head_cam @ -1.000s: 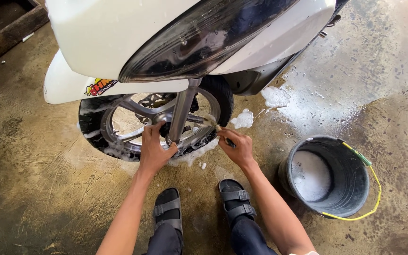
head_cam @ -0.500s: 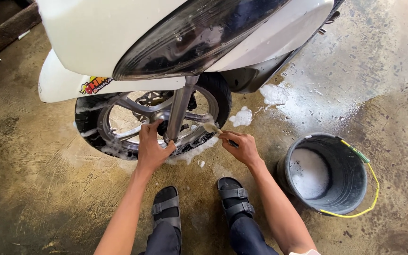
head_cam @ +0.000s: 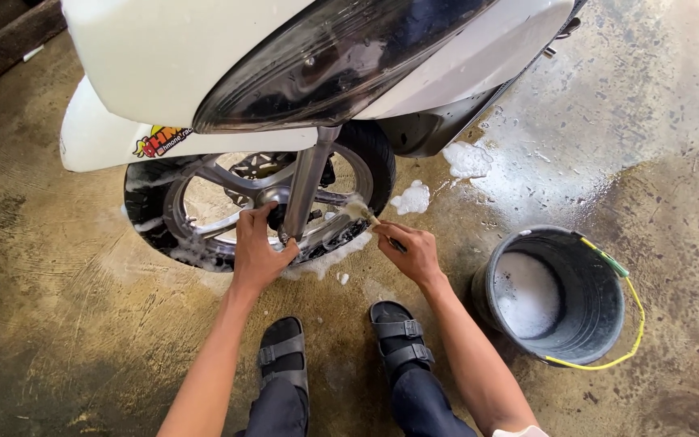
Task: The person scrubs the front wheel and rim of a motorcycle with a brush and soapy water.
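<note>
A white scooter stands in front of me, its soapy front wheel (head_cam: 204,214) low at the middle left. My left hand (head_cam: 256,247) rests on the wheel beside the grey fork leg (head_cam: 307,182), fingers curled against the rim. My right hand (head_cam: 410,251) is shut on a small brush (head_cam: 362,212), whose sudsy bristles touch the right side of the rim. The white front mudguard (head_cam: 103,142) covers the top left of the tyre.
A dark bucket (head_cam: 564,295) with foamy water and a yellow-green handle stands on the wet concrete floor at the right. Clumps of foam (head_cam: 467,159) lie beside the tyre. My feet in black sandals (head_cam: 398,332) are below the wheel.
The view has shifted slightly. My left hand stays on the wheel by the fork; my right hand with the brush has stayed at the right side of the rim.
</note>
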